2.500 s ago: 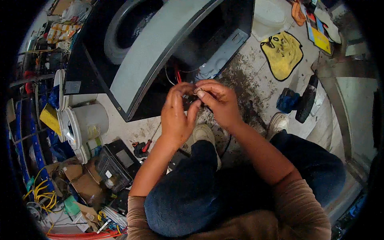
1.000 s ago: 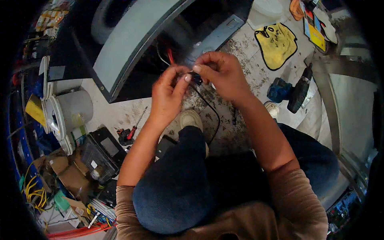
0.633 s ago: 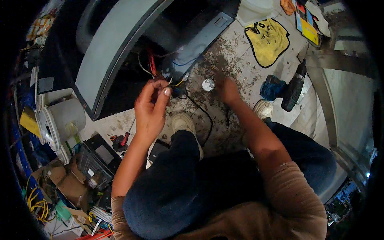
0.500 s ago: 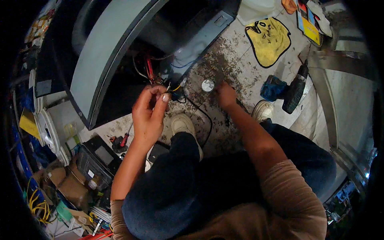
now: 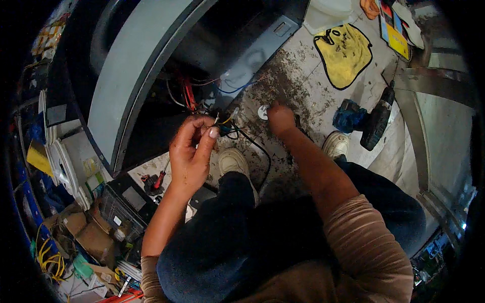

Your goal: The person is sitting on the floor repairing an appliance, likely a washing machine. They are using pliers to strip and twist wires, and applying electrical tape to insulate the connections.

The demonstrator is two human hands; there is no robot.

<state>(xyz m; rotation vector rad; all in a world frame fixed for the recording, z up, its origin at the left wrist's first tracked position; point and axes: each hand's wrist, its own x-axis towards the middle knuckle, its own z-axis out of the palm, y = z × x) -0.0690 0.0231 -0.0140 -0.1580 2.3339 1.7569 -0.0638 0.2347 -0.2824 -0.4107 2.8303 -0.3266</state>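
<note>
Dirt and grit cover much of the pale floor (image 5: 298, 76) beside a big grey-and-black cabinet (image 5: 134, 65). Its hollow inside shows a bundle of red wires (image 5: 188, 96), while a blue wire (image 5: 233, 91) trails along its right edge.

Apart from each other, both hands work just outside that edge. The left hand (image 5: 194, 137) pinches a thin wire (image 5: 217, 118) between thumb and fingers, right at the cabinet's front. The right hand (image 5: 281, 120) reaches down to a round white disc (image 5: 262, 112) on the floor, a little right of the cabinet; its fingertips are hidden, so I can't tell whether they grip it.

Left of the cabinet's near corner sits a white bucket (image 5: 83, 151), its contents out of my sight. Nearer the person than that corner are a black case (image 5: 129, 199) and a torn cardboard box (image 5: 91, 230) among loose odds and ends. Beside the cabinet's far right end stands a whitish plastic tub (image 5: 323, 19); I can't make out what it holds.
</note>
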